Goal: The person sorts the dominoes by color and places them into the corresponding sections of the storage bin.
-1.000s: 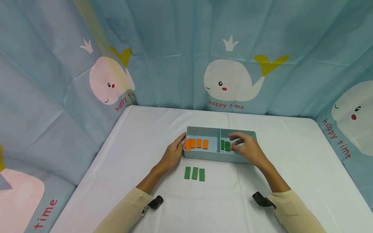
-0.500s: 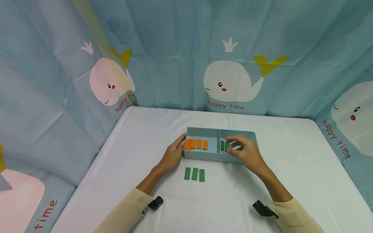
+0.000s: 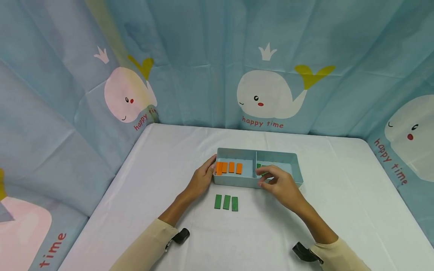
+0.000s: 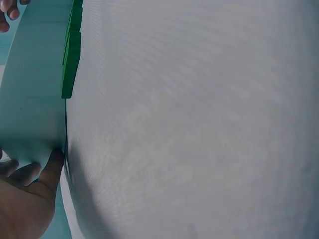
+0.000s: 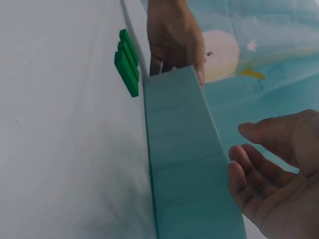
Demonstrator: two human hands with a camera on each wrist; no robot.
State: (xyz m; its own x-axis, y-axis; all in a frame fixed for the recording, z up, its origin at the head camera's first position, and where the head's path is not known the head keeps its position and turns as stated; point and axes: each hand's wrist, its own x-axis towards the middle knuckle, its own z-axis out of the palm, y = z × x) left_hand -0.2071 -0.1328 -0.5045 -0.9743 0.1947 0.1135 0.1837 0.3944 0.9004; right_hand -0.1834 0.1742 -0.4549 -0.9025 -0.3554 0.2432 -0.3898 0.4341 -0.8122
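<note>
Left hand (image 3: 200, 181) is on the 9 o'clock end of the blue-grey rectangular two-compartment box (image 3: 237, 181), fingers wrapped behind the end, thumb at the near corner: gripping it. Right hand (image 3: 283, 186) hangs over the near wall at about 4 o'clock, fingers loosely bent, thumb apart, released; can't tell if it touches the wall. Box sits on the white cloth-covered surface (image 3: 339, 180). Its 9 o'clock compartment has four flat orange rectangular tiles (image 3: 231, 167), two leftmost seem to overlap; its 3 o'clock one has flat green rectangular tiles (image 3: 259, 165) by the divider, partly hidden by the right hand. Three loose green tiles (image 3: 226, 202) lie in a row between 7 and 8 o'clock of the box.
</note>
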